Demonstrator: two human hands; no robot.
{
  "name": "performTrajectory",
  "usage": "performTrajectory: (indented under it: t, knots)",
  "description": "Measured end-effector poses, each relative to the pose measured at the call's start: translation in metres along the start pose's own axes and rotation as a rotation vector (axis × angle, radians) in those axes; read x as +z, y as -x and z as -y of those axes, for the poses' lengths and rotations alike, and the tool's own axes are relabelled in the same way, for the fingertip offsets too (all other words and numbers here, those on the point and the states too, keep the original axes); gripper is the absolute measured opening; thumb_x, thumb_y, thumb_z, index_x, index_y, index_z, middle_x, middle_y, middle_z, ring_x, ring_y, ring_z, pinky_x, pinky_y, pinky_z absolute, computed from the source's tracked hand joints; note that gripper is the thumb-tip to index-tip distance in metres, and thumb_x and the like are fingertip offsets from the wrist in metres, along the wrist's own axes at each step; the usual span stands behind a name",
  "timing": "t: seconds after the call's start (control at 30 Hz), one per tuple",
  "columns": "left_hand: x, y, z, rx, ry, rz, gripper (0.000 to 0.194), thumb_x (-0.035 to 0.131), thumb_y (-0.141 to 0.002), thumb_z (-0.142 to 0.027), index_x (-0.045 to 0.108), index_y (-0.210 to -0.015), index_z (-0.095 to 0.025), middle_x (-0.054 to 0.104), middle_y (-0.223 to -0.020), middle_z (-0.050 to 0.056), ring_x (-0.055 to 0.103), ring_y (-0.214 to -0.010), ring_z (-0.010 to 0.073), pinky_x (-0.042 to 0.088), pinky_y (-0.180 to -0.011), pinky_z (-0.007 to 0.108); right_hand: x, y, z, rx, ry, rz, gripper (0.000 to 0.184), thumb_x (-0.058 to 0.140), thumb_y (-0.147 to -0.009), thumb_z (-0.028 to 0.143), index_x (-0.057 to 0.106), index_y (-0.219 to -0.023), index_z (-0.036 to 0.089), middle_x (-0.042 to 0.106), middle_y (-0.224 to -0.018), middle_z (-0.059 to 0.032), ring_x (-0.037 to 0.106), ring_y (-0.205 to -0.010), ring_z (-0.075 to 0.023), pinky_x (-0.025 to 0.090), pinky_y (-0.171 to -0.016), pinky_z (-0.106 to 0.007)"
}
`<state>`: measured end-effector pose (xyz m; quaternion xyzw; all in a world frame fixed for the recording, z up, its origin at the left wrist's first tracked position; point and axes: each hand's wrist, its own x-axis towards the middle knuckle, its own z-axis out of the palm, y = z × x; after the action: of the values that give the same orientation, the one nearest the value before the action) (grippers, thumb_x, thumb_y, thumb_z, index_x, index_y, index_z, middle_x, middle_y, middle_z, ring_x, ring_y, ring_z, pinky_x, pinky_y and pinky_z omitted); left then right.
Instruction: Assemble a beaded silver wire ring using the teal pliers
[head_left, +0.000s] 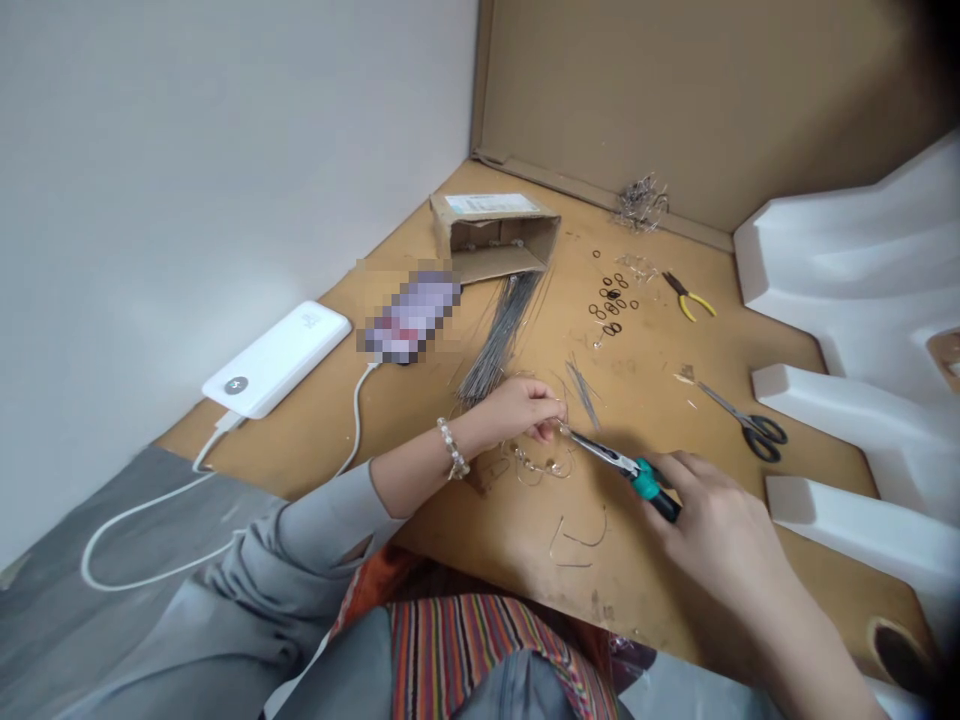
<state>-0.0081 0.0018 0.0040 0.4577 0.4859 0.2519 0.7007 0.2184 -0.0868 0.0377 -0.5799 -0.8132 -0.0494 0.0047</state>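
Note:
My right hand (701,510) is closed around the handles of long-nose pliers (621,462) with teal and black grips. The tips of the pliers meet the fingertips of my left hand (529,410), which are pinched together. A thin wire seems to run between those fingers, though it is too small to make out well. Under the left hand lie bent wires with small shiny beads (536,462). Just beyond it sits a large bundle of straight grey wires (499,340), and a smaller bunch of wires (582,392) lies to its right. Bent wire pieces (579,540) lie nearer my body.
A cardboard box (495,240) opens toward me. Dark rings (613,305), yellow-handled pliers (686,297) and scissors (750,425) lie to the right, before white foam (810,390). At left, a power bank (277,358) is cabled to a phone (412,315). A wire tangle (641,205) sits far back.

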Motion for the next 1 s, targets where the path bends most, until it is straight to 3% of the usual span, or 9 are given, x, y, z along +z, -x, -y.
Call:
performTrajectory:
  t: [0.17,0.37,0.77,1.0]
  knots:
    - [0.003,0.002,0.001,0.036,0.028,-0.041,0.018,0.053,-0.079,-0.008,0.056,-0.062,-0.011,0.058,-0.051,-0.002,0.056,-0.047,0.0053,0.044,-0.050,0.015,-0.003,0.007,0.020,-0.038,0.147,-0.025,0.021,0.059,-0.078,0.033,0.063,-0.095,0.021,0.067,-0.080,-0.0044,0.063,-0.072,-0.0221,0.040,-0.061,-0.031]
    - [0.004,0.000,0.004,0.051,0.030,-0.071,0.017,0.057,-0.080,-0.010,0.059,-0.063,-0.010,0.058,-0.051,-0.002,0.056,-0.049,0.0052,0.047,-0.053,0.017,0.005,0.004,0.037,0.148,0.212,-0.031,0.016,0.060,-0.077,0.035,0.062,-0.084,0.021,0.064,-0.072,-0.0038,0.059,-0.067,-0.0201,0.033,-0.058,-0.029]
    - [0.006,0.000,0.006,0.064,0.020,-0.090,0.016,0.057,-0.083,-0.014,0.063,-0.068,-0.009,0.059,-0.052,-0.002,0.057,-0.048,0.0047,0.048,-0.052,0.016,0.010,0.005,0.041,0.199,0.250,-0.061,0.024,0.058,-0.080,0.035,0.065,-0.097,0.020,0.065,-0.077,-0.0042,0.058,-0.071,-0.0204,0.031,-0.062,-0.030]
    - [0.007,-0.001,0.008,0.107,-0.038,-0.113,0.016,0.057,-0.082,-0.015,0.063,-0.068,-0.010,0.060,-0.053,-0.001,0.058,-0.049,0.0063,0.049,-0.055,0.018,0.009,0.007,0.043,0.206,0.260,-0.036,0.024,0.058,-0.080,0.038,0.065,-0.095,0.020,0.064,-0.076,-0.0044,0.058,-0.071,-0.0205,0.030,-0.062,-0.030]
